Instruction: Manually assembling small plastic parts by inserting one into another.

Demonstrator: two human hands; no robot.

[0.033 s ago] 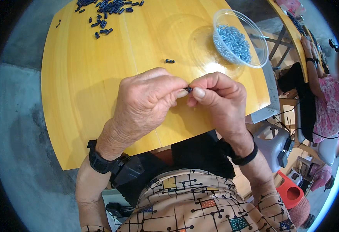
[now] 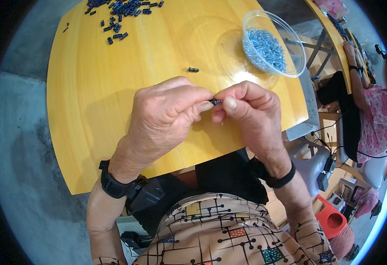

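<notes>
Sitting pinched between left hand [image 2: 158,112] and right hand [image 2: 259,108]: dark piece [image 2: 215,102].

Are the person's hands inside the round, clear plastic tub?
No: the left hand and right hand meet over the yellow tabletop around a small dark part, apart from the tub.

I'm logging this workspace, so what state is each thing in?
Left hand: fingers pinching a small dark piece.
Right hand: fingers closed at that piece's right end.
Small dark piece: held between both hands, above the table.
Lone dark piece: lying on its side, apart from the pile.
Pile of dark pieces: loose, scattered.
Clear tub: uncovered, partly filled with shiny pieces.
</notes>
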